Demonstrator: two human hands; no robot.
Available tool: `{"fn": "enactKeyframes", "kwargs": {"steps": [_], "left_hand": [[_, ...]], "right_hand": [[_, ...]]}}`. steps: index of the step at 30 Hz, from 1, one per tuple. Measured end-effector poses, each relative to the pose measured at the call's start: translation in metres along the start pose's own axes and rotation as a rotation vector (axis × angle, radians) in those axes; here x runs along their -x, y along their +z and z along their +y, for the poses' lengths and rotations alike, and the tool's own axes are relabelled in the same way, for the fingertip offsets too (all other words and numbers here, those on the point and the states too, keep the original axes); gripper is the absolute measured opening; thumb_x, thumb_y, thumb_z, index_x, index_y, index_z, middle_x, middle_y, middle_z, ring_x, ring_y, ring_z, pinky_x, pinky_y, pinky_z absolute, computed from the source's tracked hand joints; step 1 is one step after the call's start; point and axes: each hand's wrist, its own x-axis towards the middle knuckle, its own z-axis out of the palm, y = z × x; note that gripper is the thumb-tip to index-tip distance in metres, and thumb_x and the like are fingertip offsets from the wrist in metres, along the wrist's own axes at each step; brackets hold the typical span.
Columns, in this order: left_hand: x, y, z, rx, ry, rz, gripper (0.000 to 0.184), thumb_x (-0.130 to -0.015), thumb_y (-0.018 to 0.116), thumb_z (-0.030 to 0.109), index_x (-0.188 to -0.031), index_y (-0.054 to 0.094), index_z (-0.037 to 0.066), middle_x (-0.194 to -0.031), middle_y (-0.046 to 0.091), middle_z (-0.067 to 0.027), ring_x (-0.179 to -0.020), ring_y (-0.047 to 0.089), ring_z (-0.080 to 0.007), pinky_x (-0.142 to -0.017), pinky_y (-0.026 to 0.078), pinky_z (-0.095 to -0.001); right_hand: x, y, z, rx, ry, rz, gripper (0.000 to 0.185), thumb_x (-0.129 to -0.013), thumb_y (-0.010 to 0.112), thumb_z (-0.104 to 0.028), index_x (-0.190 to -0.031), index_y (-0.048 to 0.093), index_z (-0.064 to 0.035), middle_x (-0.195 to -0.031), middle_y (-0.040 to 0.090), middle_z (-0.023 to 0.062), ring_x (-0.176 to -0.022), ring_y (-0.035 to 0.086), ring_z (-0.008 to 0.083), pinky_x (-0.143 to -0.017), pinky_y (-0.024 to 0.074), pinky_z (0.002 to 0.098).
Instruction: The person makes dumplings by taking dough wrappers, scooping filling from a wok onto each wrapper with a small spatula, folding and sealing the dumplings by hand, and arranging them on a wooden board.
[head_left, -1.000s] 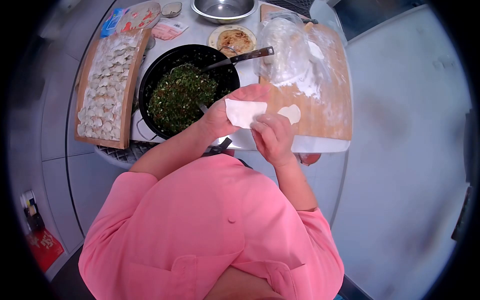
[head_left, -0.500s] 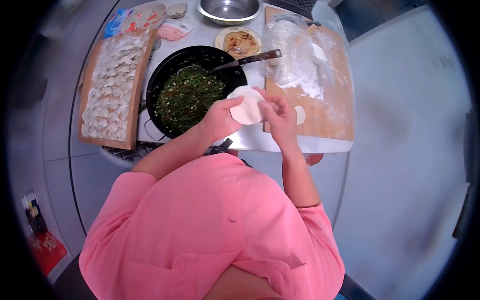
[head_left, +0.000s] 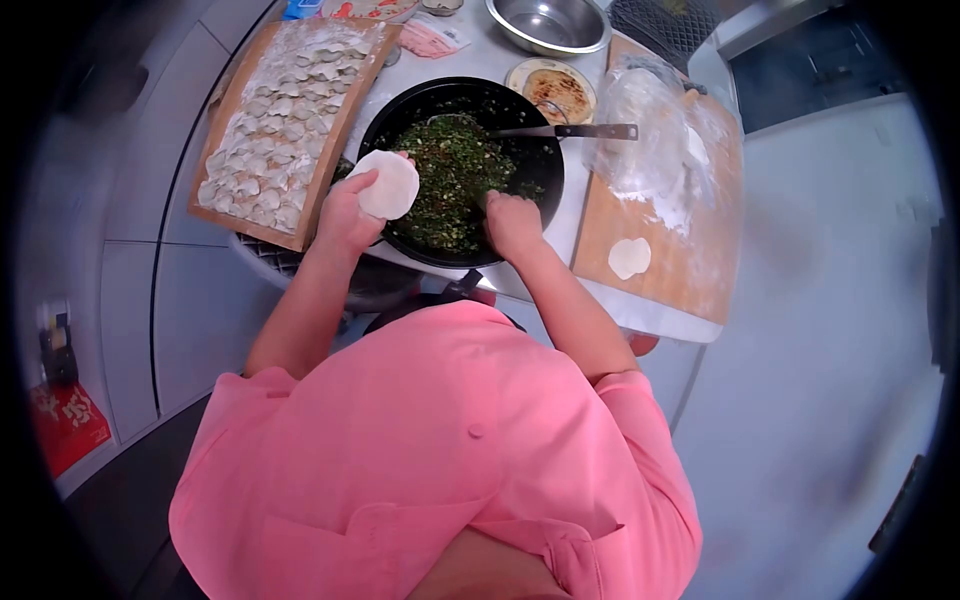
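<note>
My left hand [head_left: 348, 218] grips a round white dumpling wrapper [head_left: 389, 184] by its edge, thumb on top, over the left rim of a black pan [head_left: 545, 180]. Chopped green filling [head_left: 450, 160] fills much of this pan. At the pan's right side my right hand [head_left: 514, 226] reaches down to the filling with its fingers curled in. Whatever those fingers hold, if anything, is hidden. A spatula [head_left: 585, 131] rests in the pan, its dark handle sticking out over the right rim.
On the left a floured wooden board [head_left: 330, 165] bears rows of folded dumplings [head_left: 275, 150]. To the right, another board [head_left: 690, 275] carries a single wrapper [head_left: 629, 258], flour and a plastic bag [head_left: 645, 130]. Behind stand a plate with a browned flatbread [head_left: 556, 95] and a steel bowl [head_left: 550, 25].
My hands have parted. The left has carried the wrapper leftward to the pan's left rim; the right has let go of the wrapper and gone down into the pan. The view has shifted.
</note>
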Motion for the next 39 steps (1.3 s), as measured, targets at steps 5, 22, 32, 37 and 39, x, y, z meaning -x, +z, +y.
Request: {"fn": "enactKeyframes", "kwargs": {"steps": [5, 22, 32, 37, 39], "left_hand": [[0.017, -0.020, 0.007, 0.076, -0.006, 0.194, 0.038, -0.089, 0.040, 0.010, -0.124, 0.041, -0.005, -0.122, 0.050, -0.0173, -0.114, 0.049, -0.0310, -0.098, 0.039, -0.0450], [0.042, -0.043, -0.011, 0.097, -0.054, 0.214, 0.034, -0.091, 0.042, 0.016, -0.120, 0.045, 0.000, -0.117, 0.054, -0.0145, -0.106, 0.055, -0.0286, -0.093, 0.042, -0.0449], [0.008, -0.029, -0.045, -0.230, 0.099, 0.117, 0.030, -0.092, 0.040, 0.019, -0.115, 0.047, 0.001, -0.111, 0.056, -0.0143, -0.100, 0.057, -0.0291, -0.088, 0.045, -0.0458], [-0.017, -0.007, -0.040, -0.299, 0.244, -0.151, 0.033, -0.094, 0.033, 0.022, -0.114, 0.047, 0.001, -0.112, 0.055, -0.0164, -0.104, 0.055, -0.0310, -0.091, 0.042, -0.0476], [-0.017, 0.002, -0.032, -0.196, 0.147, -0.096, 0.033, -0.094, 0.032, 0.022, -0.113, 0.048, -0.001, -0.112, 0.055, -0.0179, -0.104, 0.054, -0.0323, -0.093, 0.040, -0.0491]], "right_hand": [[-0.009, -0.013, 0.012, -0.007, 0.077, -0.043, 0.015, -0.077, 0.050, -0.008, -0.084, 0.063, -0.0034, -0.084, 0.065, 0.0166, -0.078, 0.065, 0.0301, -0.066, 0.0522, 0.0389], [-0.031, 0.016, -0.012, -1.234, 0.301, -0.527, 0.018, -0.084, 0.052, -0.015, -0.084, 0.064, -0.0013, -0.057, 0.054, 0.0025, -0.043, 0.042, 0.0081, -0.041, 0.0316, 0.0234], [-0.016, -0.035, -0.020, -1.150, 0.193, -0.288, 0.016, -0.084, 0.051, -0.013, -0.089, 0.063, -0.0034, -0.057, 0.055, 0.0042, -0.051, 0.051, 0.0144, -0.050, 0.0417, 0.0271], [0.012, -0.054, -0.041, -0.444, -0.169, 0.271, 0.027, -0.080, 0.053, -0.011, -0.106, 0.061, -0.0084, -0.076, 0.058, 0.0105, -0.066, 0.057, 0.0287, -0.061, 0.0482, 0.0368], [0.019, -0.056, -0.047, -0.170, -0.255, 0.324, 0.044, -0.072, 0.055, -0.006, -0.115, 0.055, -0.0109, -0.082, 0.053, 0.0086, -0.075, 0.054, 0.0255, -0.058, 0.0476, 0.0361]]}}
